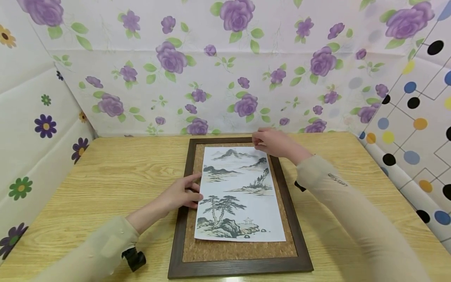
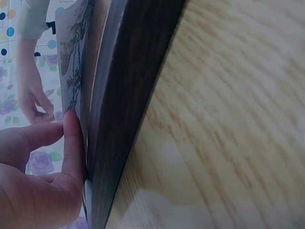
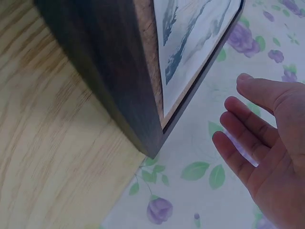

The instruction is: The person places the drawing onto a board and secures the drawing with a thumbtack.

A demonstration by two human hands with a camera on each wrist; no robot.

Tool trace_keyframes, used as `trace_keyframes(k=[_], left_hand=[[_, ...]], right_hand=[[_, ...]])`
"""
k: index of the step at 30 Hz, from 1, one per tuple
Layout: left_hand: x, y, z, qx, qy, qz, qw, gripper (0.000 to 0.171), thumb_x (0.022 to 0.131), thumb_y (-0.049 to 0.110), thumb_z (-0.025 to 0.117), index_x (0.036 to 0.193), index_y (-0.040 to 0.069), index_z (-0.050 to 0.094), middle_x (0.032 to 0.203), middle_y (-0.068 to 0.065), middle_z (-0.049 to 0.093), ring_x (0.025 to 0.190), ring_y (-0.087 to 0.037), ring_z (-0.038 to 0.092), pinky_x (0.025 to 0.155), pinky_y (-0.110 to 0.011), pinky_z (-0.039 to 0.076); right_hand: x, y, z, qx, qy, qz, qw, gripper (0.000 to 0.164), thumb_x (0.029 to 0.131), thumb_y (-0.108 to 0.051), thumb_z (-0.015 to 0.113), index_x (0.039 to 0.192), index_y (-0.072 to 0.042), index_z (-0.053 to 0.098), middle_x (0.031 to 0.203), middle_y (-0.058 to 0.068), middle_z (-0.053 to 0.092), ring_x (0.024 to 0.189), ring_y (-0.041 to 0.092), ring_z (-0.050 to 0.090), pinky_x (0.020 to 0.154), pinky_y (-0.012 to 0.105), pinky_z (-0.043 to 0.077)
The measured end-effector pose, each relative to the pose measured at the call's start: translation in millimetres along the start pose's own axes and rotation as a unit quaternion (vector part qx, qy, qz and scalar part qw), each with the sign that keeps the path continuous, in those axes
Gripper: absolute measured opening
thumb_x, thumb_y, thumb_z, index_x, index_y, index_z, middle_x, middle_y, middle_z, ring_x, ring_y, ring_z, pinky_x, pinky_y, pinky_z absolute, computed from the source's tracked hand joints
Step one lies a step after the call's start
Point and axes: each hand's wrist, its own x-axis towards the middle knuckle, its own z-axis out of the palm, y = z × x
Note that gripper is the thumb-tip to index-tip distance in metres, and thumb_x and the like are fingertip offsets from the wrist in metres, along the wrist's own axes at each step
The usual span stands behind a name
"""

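Observation:
A sheet of paper (image 1: 225, 180) printed with an ink landscape of mountains and pine trees lies over a cork board (image 1: 239, 252) in a dark wooden frame (image 1: 305, 250). At the sheet's left edge my left hand (image 1: 181, 192) has its thumb and fingers spread along the border; in the left wrist view its fingertips (image 2: 71, 119) overlap that edge. Over the frame's top right corner hovers my right hand (image 1: 273, 141), holding nothing. The right wrist view shows it (image 3: 271, 143) apart from the frame, thumb away from the loosely bent fingers.
The frame lies on a light wood-grain table (image 1: 134, 168). Behind it rises a wall covering (image 1: 197, 94) with purple flowers. Covering with coloured dots (image 1: 412, 156) stands at the right, and one with daisies (image 1: 46, 125) at the left. Each sleeve carries a black strap piece (image 1: 134, 258).

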Motion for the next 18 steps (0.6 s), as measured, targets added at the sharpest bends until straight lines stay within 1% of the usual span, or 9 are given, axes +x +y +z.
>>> trace_keyframes(k=[3, 7, 14, 18], left_hand=[[-0.7, 0.4, 1.1, 0.004, 0.001, 0.002, 1.0000, 0.076, 0.094, 0.002, 0.063, 0.158, 0.005, 0.022, 0.115, -0.020, 0.056, 0.080, -0.014, 0.066, 0.073, -0.034, 0.063], [-2.8, 0.2, 2.4, 0.014, 0.005, 0.006, 0.9999, 0.078, 0.093, 0.001, 0.063, 0.158, 0.006, 0.021, 0.111, -0.018, 0.057, 0.080, -0.015, 0.067, 0.074, -0.034, 0.063], [-6.2, 1.2, 2.4, 0.021, 0.006, 0.006, 0.9997, 0.079, 0.093, 0.002, 0.064, 0.159, 0.007, 0.019, 0.110, -0.018, 0.057, 0.079, -0.015, 0.067, 0.073, -0.034, 0.063], [-7.6, 1.8, 2.0, 0.023, 0.007, 0.002, 0.9997, 0.079, 0.093, 0.002, 0.064, 0.158, 0.007, 0.020, 0.108, -0.017, 0.057, 0.077, -0.015, 0.067, 0.071, -0.035, 0.063]], right_hand=[[7, -4, 2, 0.014, -0.007, 0.000, 1.000, 0.005, 0.095, -0.015, 0.066, 0.092, -0.012, 0.063, 0.092, 0.005, 0.061, 0.084, 0.020, 0.058, 0.077, 0.035, 0.053], [16, -9, 5, 0.026, -0.009, -0.006, 1.000, 0.006, 0.095, -0.014, 0.066, 0.091, -0.013, 0.063, 0.090, 0.004, 0.060, 0.081, 0.019, 0.055, 0.074, 0.034, 0.050], [30, -13, 11, 0.032, -0.007, -0.009, 0.999, 0.006, 0.095, -0.015, 0.067, 0.090, -0.014, 0.064, 0.091, 0.003, 0.062, 0.083, 0.017, 0.058, 0.076, 0.033, 0.052], [39, -14, 16, 0.042, -0.011, -0.010, 0.999, 0.007, 0.096, -0.014, 0.065, 0.089, -0.013, 0.063, 0.087, 0.004, 0.061, 0.079, 0.017, 0.054, 0.072, 0.031, 0.048]])
